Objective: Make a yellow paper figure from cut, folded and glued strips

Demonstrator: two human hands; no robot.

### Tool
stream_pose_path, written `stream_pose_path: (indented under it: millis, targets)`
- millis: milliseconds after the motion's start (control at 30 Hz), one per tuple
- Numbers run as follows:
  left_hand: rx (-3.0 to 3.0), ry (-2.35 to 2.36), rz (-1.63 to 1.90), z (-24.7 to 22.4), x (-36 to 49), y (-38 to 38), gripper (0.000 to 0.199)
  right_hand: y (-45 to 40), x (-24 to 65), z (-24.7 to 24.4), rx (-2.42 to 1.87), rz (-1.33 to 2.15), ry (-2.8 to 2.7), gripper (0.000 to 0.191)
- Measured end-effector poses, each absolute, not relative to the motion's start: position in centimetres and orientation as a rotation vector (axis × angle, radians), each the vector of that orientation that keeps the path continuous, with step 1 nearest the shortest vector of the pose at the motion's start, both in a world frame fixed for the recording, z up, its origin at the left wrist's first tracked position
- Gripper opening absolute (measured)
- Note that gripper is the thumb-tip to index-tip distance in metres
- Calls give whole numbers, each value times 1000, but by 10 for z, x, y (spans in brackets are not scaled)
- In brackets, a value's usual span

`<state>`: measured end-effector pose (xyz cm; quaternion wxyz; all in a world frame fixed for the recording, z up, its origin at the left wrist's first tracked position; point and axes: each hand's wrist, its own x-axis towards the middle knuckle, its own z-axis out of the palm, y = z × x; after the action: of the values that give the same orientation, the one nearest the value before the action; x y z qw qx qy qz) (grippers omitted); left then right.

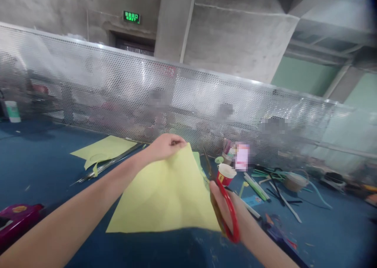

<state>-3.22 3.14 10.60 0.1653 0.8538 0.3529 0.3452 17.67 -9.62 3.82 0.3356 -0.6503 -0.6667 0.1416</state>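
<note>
Head view shows the left hand (165,147) at the upper edge of a yellow paper sheet (167,193); its fingers are bent and pinch the sheet near the top corner, so the paper lies just under and beside the fingertips, and it hangs down from them toward the near side, widening at the bottom; the lower edge is above the blue table (165,250), and whether it touches there I cannot tell.

The right hand (219,193) is at the right edge of the same sheet; it holds red-handled scissors (232,217), with one red loop standing out toward the near side; the fingers are closed on the handle, though most of them are hidden, and the blades point away, blurred, beside the paper edge; how wide they are open, I cannot tell.

Just beyond the right hand stands a red and white paper cup (226,174); a small pale green disc (219,159) is near its rim, and a pink card-like object (242,158), pixelated, is behind it; to the right lie green and white strips (257,187) and a small tub (295,181) among thin sticks. Beyond the left forearm, a second yellow sheet (108,146) with a cut edge lies beside a long clear wrapper (113,163); a magenta tool (22,221) is at the near left, blurred; a perforated metal panel (118,75) stands behind the table.
</note>
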Motion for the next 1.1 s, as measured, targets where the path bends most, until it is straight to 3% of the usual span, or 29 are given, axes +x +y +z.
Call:
stream_pose_path:
  millis: [233, 433, 567, 667, 800, 933, 1100]
  targets:
    - [2650, 1591, 724, 104, -74, 118, 33, -114, 204, 20, -2036, 273, -2005, 16]
    - [2626, 1757, 701, 78, -72, 146, 35, -132, 186, 15, -2131, 357, -2106, 13]
    - [2631, 1808, 812, 56, -55, 141, 39, -104, 181, 18, -1923, 253, -2175, 30]
    - [2702, 1702, 836, 45, -41, 127, 41, -81, 176, 21, -1819, 250, -2228, 35]
    - [2825, 1391, 714, 42, -21, 102, 27, -77, 153, 22, -1640, 349, -2297, 25]
    - [2855, 1094, 596, 45, -3, 70, 27, -87, 128, 10, -1599, 527, -2332, 33]
    - [2761, 837, 456, 55, 5, 33, 32, -90, 127, -1, -1642, 656, -2292, 13]
